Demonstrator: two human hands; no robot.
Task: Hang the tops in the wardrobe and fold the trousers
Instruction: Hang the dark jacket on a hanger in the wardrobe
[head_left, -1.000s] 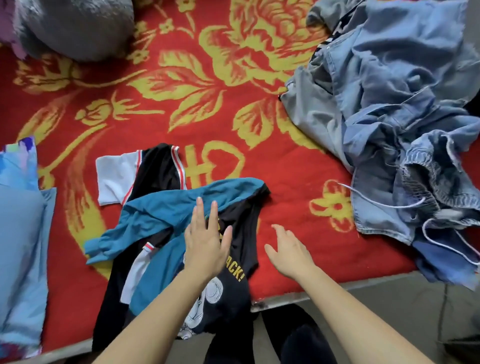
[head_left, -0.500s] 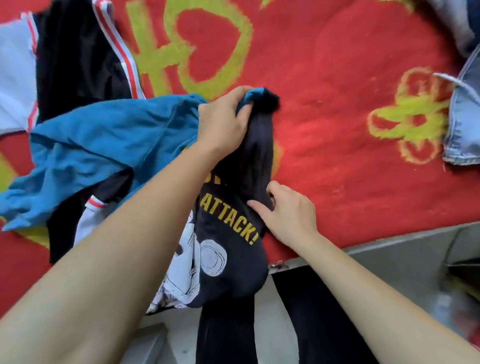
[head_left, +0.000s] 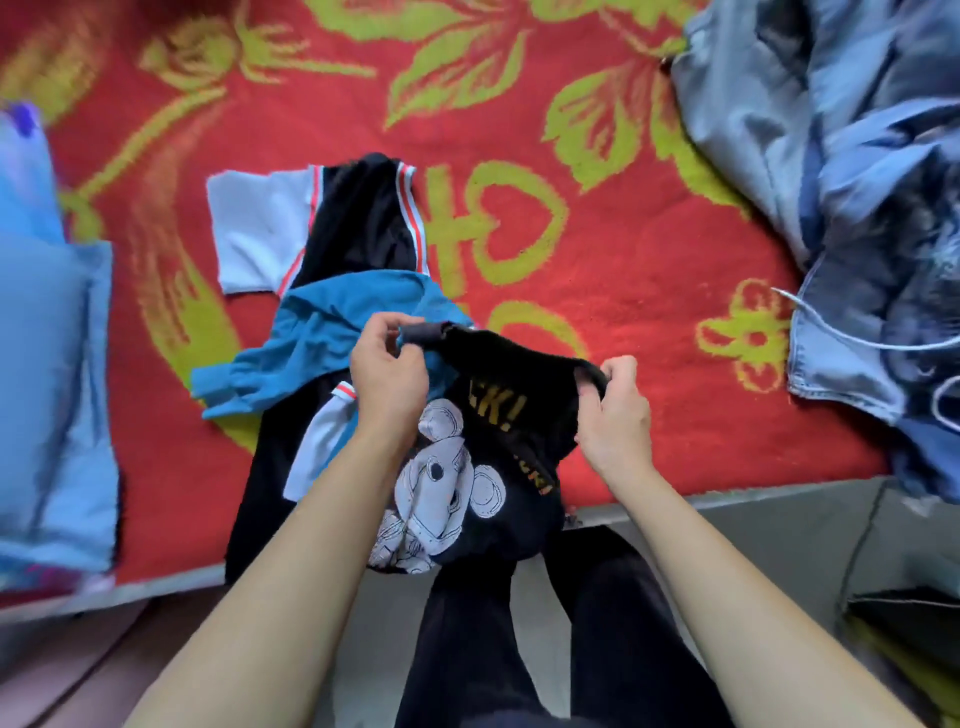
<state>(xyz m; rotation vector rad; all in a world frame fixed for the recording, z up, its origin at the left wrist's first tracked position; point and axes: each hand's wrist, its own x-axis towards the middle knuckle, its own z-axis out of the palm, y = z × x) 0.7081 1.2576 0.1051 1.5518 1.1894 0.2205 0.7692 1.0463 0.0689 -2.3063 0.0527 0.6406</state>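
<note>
Teal top (head_left: 322, 332): lying just left of and beyond the left fingers, partly tucked under the shirt being lifted.
Left hand (head_left: 387, 376): thumb and forefinger are pinching one end of the shirt's upper edge, the other fingers curling loosely.
Black cartoon T-shirt (head_left: 488, 410): sagging between the two sets of fingers, its lower part drooping over the bed edge.
Right hand (head_left: 618, 415): fingers are curling tightly round the other end of that edge.
Doing it well: probably working both grips out to the shoulder seams and lifting straight up, so the teal top isn't dragging along.
Denim trousers (head_left: 841, 156): lying heaped well right of the right fingers, not yet folded.
</note>
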